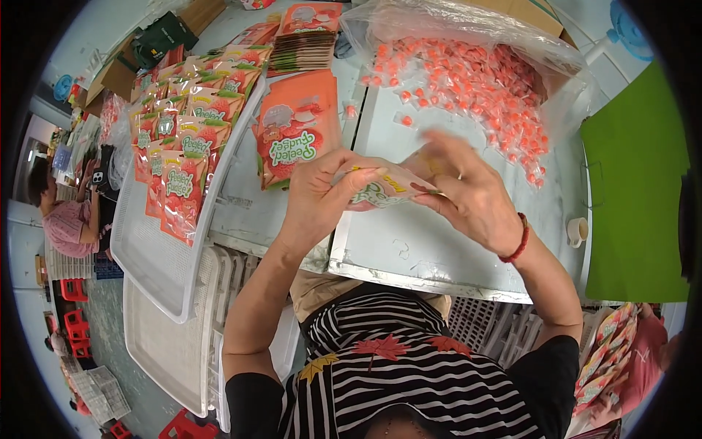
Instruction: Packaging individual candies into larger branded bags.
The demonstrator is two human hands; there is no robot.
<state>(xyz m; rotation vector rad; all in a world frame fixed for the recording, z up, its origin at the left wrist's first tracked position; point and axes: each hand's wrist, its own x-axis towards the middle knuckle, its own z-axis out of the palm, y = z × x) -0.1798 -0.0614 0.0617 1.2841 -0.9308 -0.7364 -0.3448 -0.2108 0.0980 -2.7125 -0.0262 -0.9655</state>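
My left hand (313, 192) pinches one side of a printed candy pouch (382, 196) between thumb and fingers, above the near edge of the table. On the pouch's other side is my right hand (479, 201), its thumb and lower fingers closed on the edge while the upper fingers blur with motion. The pouch looks bent between both hands; its inside is hidden. Left of it lies a stack of flat orange-pink pouches (296, 121). Beyond my right hand spreads a heap of individually wrapped red candies (482, 88), a few lying loose on the white tabletop (387, 249).
A white tray (146, 241) of filled pouches (191, 146) stands at left, above stacked trays (164, 322). Another pouch stack (303, 51) sits farther back. Clear plastic (563, 80) lines the candy heap. A cup (577, 232) and green board (636, 190) are at right. Other people work nearby.
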